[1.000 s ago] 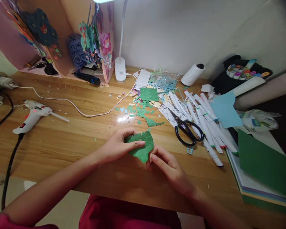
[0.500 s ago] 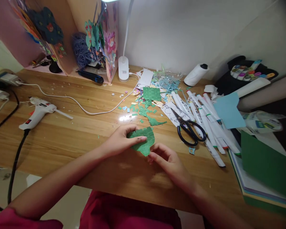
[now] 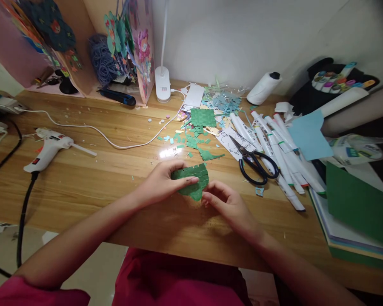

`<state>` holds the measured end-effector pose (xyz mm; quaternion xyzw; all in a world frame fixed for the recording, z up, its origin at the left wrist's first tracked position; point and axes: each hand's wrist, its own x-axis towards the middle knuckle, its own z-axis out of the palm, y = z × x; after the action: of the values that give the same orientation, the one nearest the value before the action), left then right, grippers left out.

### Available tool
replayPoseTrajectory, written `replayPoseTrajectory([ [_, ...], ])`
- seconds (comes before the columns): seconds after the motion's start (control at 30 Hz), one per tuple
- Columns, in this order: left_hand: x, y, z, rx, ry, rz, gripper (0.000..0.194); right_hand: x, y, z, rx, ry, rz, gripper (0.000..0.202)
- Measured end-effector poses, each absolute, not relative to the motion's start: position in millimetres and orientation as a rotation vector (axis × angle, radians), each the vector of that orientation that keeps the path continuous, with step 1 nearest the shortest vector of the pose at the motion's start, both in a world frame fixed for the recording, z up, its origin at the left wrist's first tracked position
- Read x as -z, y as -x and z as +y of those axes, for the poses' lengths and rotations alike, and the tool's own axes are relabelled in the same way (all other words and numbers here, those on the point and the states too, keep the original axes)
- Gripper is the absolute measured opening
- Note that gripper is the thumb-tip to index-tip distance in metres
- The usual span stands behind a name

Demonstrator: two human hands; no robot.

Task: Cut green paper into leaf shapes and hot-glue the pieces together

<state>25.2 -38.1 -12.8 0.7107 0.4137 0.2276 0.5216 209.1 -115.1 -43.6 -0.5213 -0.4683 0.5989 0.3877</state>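
Note:
A green paper piece with a woven, brick-like pattern is held over the wooden table by my left hand, its thumb on top and the fingers underneath. My right hand is at the lower right edge of the piece, thumb and index finger pinched together; whether they grip the edge is too small to tell. Beyond the hands lie a green woven paper square, a pointed green scrap and many small green bits. Black-handled scissors rest to the right on a drawing.
White markers lie right of the scissors, near stacked coloured paper. A glue gun with a black cord is at the left. A white cable crosses to a lamp base. A blue cutter lies by the shelf.
The view has shifted slightly. My left hand still holds the green piece, which looks a little more tilted. My right fingers remain at its lower right edge.

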Motion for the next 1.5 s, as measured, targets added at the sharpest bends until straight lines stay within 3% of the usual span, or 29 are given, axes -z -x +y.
replayPoseTrajectory([
  [0.37, 14, -26, -41, -0.504, -1.705, 0.976, 0.027, 41, -208, -114, -1.387, 1.429, -1.329, 0.021],
  [0.77, 24, -34, -46, -0.442, -1.046, 0.833, 0.036, 38, -206, -117, -1.281, 1.295, -1.28, 0.021],
  [1.5, 19, -31, -38, -0.493, -1.106, 0.911, 0.025, 35, -215, -110, -1.143, 1.356, -1.033, 0.015],
])
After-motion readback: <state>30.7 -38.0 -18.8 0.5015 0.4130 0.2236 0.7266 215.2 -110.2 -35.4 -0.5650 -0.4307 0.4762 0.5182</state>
